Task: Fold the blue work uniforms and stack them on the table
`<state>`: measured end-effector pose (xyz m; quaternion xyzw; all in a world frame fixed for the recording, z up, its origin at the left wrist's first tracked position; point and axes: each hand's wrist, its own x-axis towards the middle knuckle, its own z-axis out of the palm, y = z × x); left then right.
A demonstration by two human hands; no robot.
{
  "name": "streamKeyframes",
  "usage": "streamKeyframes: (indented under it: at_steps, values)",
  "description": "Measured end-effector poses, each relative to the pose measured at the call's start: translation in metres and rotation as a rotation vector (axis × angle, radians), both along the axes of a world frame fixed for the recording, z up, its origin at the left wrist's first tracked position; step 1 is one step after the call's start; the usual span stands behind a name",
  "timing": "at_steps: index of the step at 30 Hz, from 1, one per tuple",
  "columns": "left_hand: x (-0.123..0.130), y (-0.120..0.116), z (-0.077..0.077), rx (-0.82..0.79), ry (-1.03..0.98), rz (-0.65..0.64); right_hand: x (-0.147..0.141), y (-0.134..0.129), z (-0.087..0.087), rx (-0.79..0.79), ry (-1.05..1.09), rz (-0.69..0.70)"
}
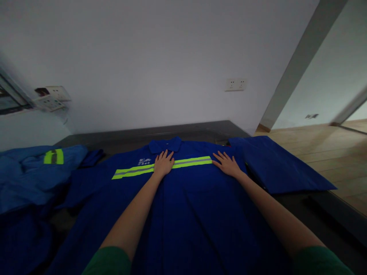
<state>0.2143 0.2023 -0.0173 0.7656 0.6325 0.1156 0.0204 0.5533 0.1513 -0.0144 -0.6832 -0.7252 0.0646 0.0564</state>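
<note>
A dark blue work shirt [183, 206] lies spread out, front side up, its collar [165, 145] at the far end. Across its chest runs a yellow-green reflective stripe [192, 162], with white printing [144, 161] just above it on the left. My left hand [163, 163] rests flat over the stripe near the middle of the chest, below the collar, fingers spread. On the right side of the chest, at the stripe's end, my right hand [228, 164] lies flat with its fingers apart. Neither hand grips the cloth.
Lighter blue clothing with a reflective band [37, 175] is heaped at the left. A flat blue piece [282, 164] lies to the right on the dark table [210, 128]. Behind stands a white wall with a socket plate [235, 84]; wooden floor [309, 141] shows at right.
</note>
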Motion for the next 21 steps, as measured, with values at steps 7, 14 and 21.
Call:
streamKeyframes:
  at_steps: [7, 14, 21]
  values:
    - [0.003, -0.003, 0.004, -0.013, -0.007, 0.006, 0.010, 0.018, 0.010, -0.025, -0.055, -0.173]
    - [0.004, -0.003, 0.004, -0.001, 0.004, 0.013, 0.007, 0.051, 0.008, -0.017, -0.065, -0.046]
    - [0.001, 0.001, -0.002, 0.045, -0.071, 0.008, 0.042, 0.043, -0.010, 0.129, -0.133, -0.076]
